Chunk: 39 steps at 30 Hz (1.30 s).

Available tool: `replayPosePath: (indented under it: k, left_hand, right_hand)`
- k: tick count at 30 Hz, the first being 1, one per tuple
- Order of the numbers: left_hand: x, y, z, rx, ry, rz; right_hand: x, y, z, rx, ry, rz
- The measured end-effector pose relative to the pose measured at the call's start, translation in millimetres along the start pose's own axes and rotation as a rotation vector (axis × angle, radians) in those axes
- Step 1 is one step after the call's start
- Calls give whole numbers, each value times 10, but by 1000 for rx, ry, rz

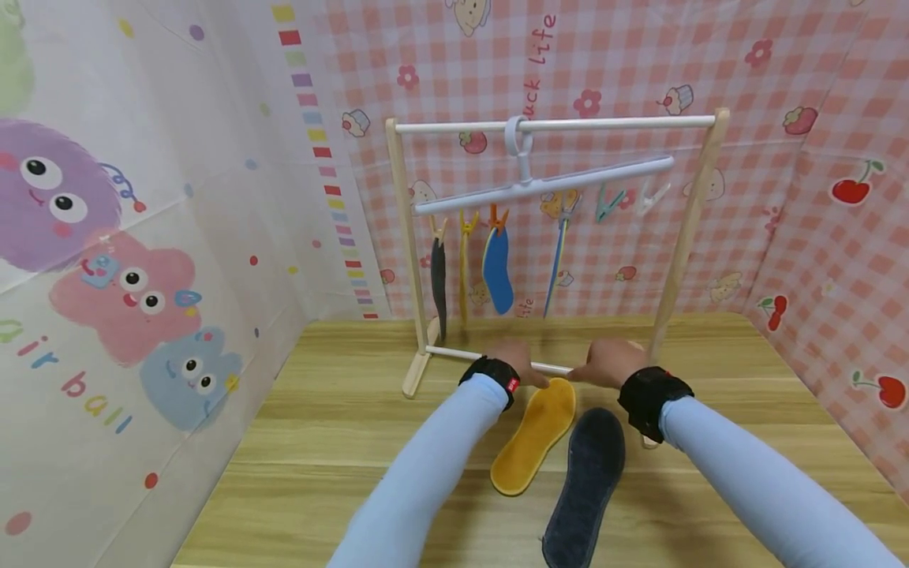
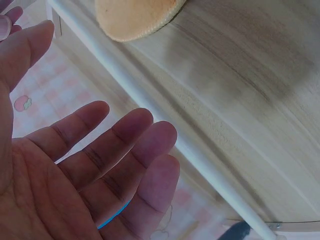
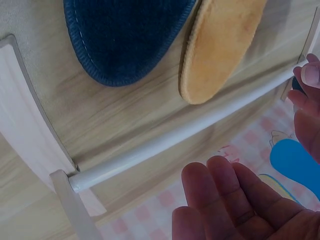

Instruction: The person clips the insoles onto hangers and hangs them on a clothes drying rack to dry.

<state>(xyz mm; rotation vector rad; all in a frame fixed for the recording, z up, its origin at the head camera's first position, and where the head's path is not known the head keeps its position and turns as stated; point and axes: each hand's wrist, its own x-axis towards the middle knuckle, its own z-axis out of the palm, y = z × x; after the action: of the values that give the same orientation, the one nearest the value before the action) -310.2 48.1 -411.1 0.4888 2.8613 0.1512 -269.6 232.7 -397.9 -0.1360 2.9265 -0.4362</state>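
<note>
Both my hands are over the lower white bar (image 1: 461, 353) of a small wooden rack, holding nothing. The left hand (image 1: 517, 359) has its fingers spread and gently bent in the left wrist view, near the bar. Facing it, the right hand (image 1: 609, 363) has loosely bent fingers, with the bar passing beyond them in the right wrist view. Just below the hands lies a yellow insole (image 1: 534, 442) on the wooden table, its upper end near both thumbs. A dark navy insole (image 1: 588, 481) lies to its right, closer to me.
From the rack's top rail (image 1: 625, 123) hangs a tilted pale hanger (image 1: 604, 175). Clips on it carry a dark insole (image 1: 438, 276), a blue insole (image 1: 499, 272) and others seen edge-on. Toward its right end, a teal clip (image 1: 609, 205) and white clip (image 1: 652, 199) hold nothing.
</note>
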Motion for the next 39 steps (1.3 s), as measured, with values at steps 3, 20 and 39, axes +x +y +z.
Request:
replayPosePath:
  k: [3,20,39]
  left_hand:
    - [-49,15,-6,5,1,12]
    - [-31,81,208,55,-7,9]
    - [33,139,355,60,-22,-45]
  right_hand:
    - [7,-2,30,-1,-11,2]
    - [17,-25,205,14,-30,24]
    - [-16,-41,323,18,-12,9]
